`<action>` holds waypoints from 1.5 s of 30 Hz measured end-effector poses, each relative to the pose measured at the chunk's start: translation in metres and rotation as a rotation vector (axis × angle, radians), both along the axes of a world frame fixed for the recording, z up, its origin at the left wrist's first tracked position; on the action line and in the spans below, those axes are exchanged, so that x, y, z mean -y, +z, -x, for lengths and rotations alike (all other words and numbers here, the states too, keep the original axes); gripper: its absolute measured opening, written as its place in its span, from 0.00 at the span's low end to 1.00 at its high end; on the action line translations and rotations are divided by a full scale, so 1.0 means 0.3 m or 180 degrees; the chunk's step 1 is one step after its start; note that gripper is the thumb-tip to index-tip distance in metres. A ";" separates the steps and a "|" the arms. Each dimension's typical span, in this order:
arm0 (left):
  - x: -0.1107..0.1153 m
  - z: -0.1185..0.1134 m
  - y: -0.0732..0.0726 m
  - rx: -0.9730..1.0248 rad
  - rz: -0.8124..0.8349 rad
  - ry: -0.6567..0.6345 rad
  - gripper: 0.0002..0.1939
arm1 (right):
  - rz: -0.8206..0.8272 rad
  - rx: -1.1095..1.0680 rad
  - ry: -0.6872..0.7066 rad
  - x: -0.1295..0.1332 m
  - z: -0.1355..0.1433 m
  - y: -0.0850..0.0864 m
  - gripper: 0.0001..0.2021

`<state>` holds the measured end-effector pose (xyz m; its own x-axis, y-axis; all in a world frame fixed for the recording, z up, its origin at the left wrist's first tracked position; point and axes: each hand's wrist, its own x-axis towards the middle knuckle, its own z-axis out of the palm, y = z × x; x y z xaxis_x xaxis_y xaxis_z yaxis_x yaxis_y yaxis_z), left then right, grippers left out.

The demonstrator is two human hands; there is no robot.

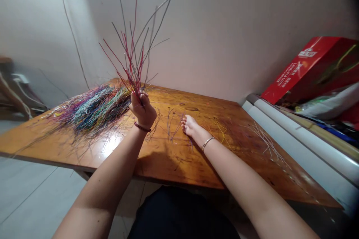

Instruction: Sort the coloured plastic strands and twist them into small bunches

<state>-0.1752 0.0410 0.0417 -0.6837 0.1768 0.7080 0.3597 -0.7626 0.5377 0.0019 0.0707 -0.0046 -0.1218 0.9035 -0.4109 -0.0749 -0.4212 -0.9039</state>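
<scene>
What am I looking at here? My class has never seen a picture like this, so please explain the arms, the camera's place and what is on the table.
There is no machine: these are a person's bare arms, seen from a camera worn on that person's head, looking forward and down. The left hand is held up, its grip closed around thin red and dark strands that fan out upward. The right hand is low over the wooden table, near some loose strands; whether it holds any is hard to tell. A big many-coloured heap lies on the table's left, with yellow strands and whitish strands towards the right.
</scene>
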 end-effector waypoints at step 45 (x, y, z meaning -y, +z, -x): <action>-0.018 0.046 0.087 0.1896 0.0218 -0.1214 0.16 | -0.3654 0.3477 -0.0555 0.192 -0.269 0.096 0.17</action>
